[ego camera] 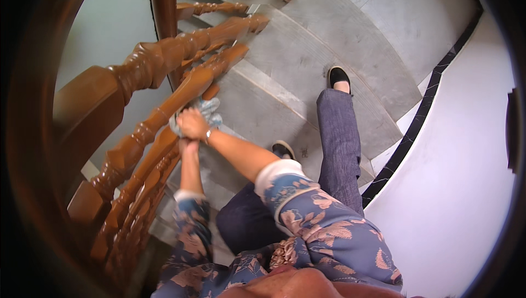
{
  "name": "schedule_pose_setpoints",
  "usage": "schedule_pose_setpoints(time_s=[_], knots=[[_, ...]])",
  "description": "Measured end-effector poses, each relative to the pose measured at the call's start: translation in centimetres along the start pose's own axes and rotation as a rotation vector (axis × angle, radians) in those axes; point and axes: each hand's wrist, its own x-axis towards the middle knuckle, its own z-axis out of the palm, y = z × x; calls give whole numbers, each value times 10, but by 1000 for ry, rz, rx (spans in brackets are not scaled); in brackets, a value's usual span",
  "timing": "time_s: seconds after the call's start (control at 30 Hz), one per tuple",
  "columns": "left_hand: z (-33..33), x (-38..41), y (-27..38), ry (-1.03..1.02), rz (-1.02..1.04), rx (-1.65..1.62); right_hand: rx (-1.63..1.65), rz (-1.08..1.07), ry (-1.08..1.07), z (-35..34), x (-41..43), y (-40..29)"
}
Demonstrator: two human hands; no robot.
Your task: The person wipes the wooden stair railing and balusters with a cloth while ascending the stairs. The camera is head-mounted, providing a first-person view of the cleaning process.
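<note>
Both my hands meet around a turned wooden baluster of the staircase, left of the picture's middle. A light blue and white cloth (pixel 210 111) is bunched under my right hand (pixel 192 123), which wears a metal band at the wrist. Just below it, my left hand (pixel 188 144) is blurred and partly hidden by the right one and the cloth; its fingers do not show clearly. The glossy brown baluster (pixel 164 107) slants past the hands on their upper left side.
More turned balusters (pixel 135 179) and a thick wooden post (pixel 164 6) stand at the left. Grey stone steps (pixel 263 92) wind under my feet, in black shoes (pixel 339 77). A white wall (pixel 460 142) with black skirting (pixel 411 133) curves along the right.
</note>
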Motion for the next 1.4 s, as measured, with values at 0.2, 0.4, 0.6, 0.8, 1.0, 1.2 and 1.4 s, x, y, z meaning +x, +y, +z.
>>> schedule_pose_setpoints(time_s=[0.2, 0.4, 0.6, 0.8, 1.0, 1.2, 1.4], knots=[[3, -36, -7, -90, -65, -339, 370, -96, 207, -11, -16, -46], [32, 15, -47, -256, 52, -372, 206, -232, 194, 18, 7, 32], [27, 52, -86, -328, 133, -473, -38, -258, 277, 29, -6, 75], [18, 38, -137, -264, 219, -553, 48, -237, 216, 20, -43, 59], [27, -33, -38, -132, 520, -612, 248, -201, 17, 10, -34, 5], [19, 60, -55, -247, 563, -541, 113, -438, 95, 33, 24, 78], [-9, 132, -111, -75, 474, -658, 240, -191, 72, 57, 16, 103]])
